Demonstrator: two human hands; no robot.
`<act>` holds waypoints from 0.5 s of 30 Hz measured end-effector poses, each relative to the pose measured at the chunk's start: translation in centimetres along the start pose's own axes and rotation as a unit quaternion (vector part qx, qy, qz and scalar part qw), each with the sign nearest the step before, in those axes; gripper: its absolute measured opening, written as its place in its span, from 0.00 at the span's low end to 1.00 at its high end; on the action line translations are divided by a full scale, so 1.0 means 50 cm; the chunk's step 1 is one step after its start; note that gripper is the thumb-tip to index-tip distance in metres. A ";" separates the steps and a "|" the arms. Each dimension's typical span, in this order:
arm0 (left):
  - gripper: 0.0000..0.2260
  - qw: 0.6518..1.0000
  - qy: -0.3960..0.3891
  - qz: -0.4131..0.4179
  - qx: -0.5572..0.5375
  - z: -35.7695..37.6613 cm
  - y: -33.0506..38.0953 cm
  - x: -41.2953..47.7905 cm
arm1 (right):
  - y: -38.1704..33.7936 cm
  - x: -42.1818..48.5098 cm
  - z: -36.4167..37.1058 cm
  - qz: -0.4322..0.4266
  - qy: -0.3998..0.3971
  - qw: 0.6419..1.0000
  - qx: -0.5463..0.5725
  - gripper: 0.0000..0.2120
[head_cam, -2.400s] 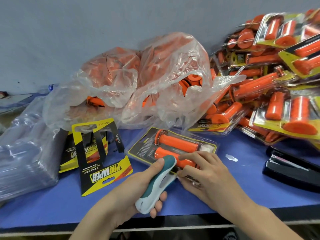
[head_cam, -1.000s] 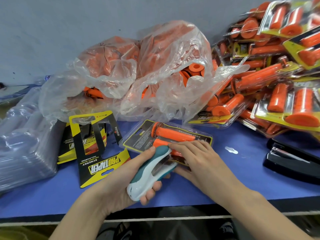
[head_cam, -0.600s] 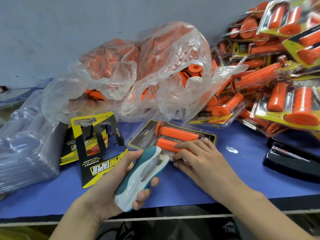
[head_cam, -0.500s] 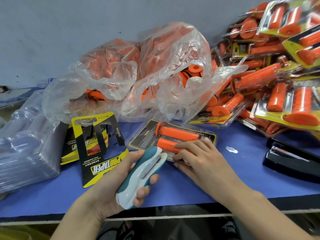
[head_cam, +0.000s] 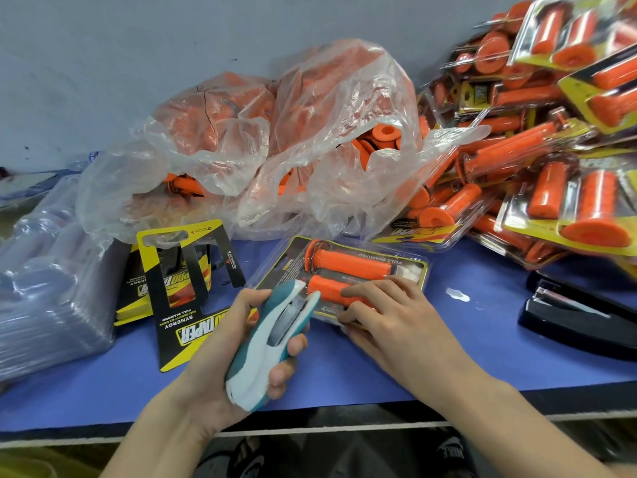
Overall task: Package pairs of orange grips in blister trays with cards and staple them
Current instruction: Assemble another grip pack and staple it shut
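Over the blue table, left hand grips a teal stapler, right hand pinches the blister pack.

Bright, flat light from overhead, nothing dim. Only soft shadows fall on the blue table, just under the left hand and right hand. There's lots of white glare on the plastic bags and on the finished packs far right. The stapler and near pack look sharp. The clear trays at left smear out, and the table's near edge bows, fisheye style.
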State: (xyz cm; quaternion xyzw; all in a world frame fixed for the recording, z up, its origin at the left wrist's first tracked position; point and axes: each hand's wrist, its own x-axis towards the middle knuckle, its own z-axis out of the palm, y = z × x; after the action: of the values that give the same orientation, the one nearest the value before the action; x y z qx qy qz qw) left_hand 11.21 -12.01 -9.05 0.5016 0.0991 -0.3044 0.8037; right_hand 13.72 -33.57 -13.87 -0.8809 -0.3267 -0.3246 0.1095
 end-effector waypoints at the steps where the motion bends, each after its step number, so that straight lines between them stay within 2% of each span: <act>1: 0.24 0.999 -0.023 0.015 -0.032 -0.017 -0.006 -0.005 | 0.000 0.000 -0.001 0.001 -0.001 1.000 -0.001 0.05; 4: 0.24 0.991 -0.108 0.062 -0.053 -0.021 -0.009 -0.010 | -0.002 0.002 -0.001 0.006 0.002 1.000 -0.005 0.08; 5: 0.26 0.990 -0.112 0.068 -0.057 -0.018 -0.011 -0.007 | -0.003 0.003 -0.001 0.005 0.002 1.000 -0.006 0.08; 7: 0.27 0.993 -0.082 0.074 -0.051 -0.010 -0.009 -0.001 | -0.006 0.003 -0.002 0.004 0.002 1.000 -0.006 0.08; 9: 0.23 0.994 -0.042 0.096 -0.039 0.002 -0.004 0.002 | -0.007 0.003 -0.004 0.006 0.001 1.000 -0.009 0.09; 12: 0.18 0.990 -0.034 0.126 -0.050 0.014 -0.007 0.007 | -0.009 0.003 -0.005 0.006 -0.006 1.000 -0.011 0.10; 15: 0.14 0.989 0.011 0.132 -0.064 0.025 -0.011 0.020 | -0.009 0.003 -0.005 0.006 -0.009 1.000 -0.014 0.11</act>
State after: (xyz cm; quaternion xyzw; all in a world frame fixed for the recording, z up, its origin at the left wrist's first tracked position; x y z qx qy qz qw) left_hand 11.48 -13.64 -9.31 0.4611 0.0603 -0.1836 0.8661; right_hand 13.39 -33.24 -13.58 -0.8871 -0.3174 -0.3209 0.0964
